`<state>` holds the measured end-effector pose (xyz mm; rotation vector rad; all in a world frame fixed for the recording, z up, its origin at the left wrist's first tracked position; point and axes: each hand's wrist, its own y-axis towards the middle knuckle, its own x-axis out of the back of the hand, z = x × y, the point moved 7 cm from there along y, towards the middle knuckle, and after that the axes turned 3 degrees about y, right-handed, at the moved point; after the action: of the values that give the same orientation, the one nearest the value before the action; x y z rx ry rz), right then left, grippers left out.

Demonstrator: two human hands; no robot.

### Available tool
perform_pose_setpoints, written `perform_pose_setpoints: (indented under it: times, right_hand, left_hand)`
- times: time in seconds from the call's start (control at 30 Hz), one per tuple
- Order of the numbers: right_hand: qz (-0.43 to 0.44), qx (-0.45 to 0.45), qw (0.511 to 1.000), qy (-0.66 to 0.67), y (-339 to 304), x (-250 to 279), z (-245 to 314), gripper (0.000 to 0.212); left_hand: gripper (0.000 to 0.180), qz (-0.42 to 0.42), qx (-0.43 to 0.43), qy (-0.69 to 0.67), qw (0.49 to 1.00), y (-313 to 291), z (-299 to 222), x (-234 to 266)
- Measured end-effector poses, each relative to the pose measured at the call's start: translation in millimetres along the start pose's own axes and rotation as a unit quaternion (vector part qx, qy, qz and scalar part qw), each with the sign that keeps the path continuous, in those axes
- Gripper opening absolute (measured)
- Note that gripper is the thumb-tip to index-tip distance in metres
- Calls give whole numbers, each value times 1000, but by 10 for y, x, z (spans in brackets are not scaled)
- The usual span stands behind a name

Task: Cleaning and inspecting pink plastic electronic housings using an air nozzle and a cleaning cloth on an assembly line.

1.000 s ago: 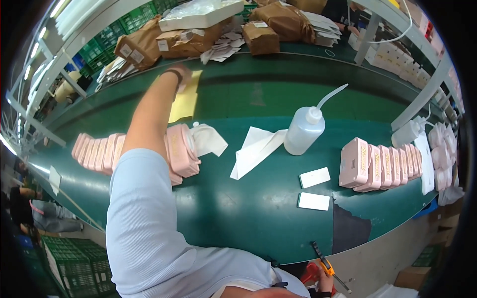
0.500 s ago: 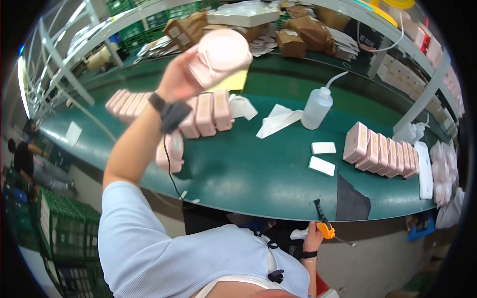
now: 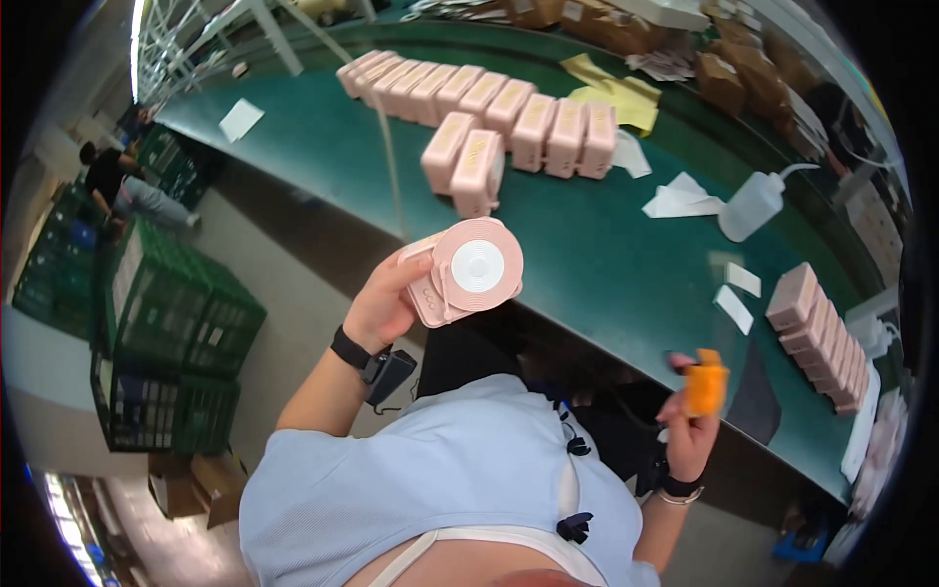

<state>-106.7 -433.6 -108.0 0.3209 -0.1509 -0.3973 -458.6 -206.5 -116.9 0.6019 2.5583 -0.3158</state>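
Left hand (image 3: 381,308) grips a pink round-faced plastic device (image 3: 465,272) off the green table's (image 3: 606,264) near edge; right hand (image 3: 690,430) clamps an orange tool (image 3: 703,388). Inspection step, likely; next, bring tool to device.

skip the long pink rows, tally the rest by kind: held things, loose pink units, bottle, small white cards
held pink unit: 1
held orange tool: 1
loose pink units: 2
squeeze bottle: 1
small white cards: 2
total: 7
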Motion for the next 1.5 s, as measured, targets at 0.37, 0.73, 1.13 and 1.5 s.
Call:
perform_pose_setpoints:
  times: [0.37, 0.73, 1.13, 1.5]
  right_hand:
    - [420, -7, 858, -297, 224, -1535, 328, 35]
    - [463, 2, 812, -356, 506, -1778, 703, 48]
    - [521, 9, 778, -351, 798, -1970, 636, 50]
    - [513, 0, 791, -333, 948, -1663, 329, 54]
  left_hand:
    - [54, -211, -273, 499, 795, -1034, -575, 514]
    - [70, -87, -303, 688, 654, -1006, -651, 560]
    - [88, -24, -196, 606, 770, -908, -484, 794]
    - [70, -154, 14, -66, 986, -957, 580, 1311]
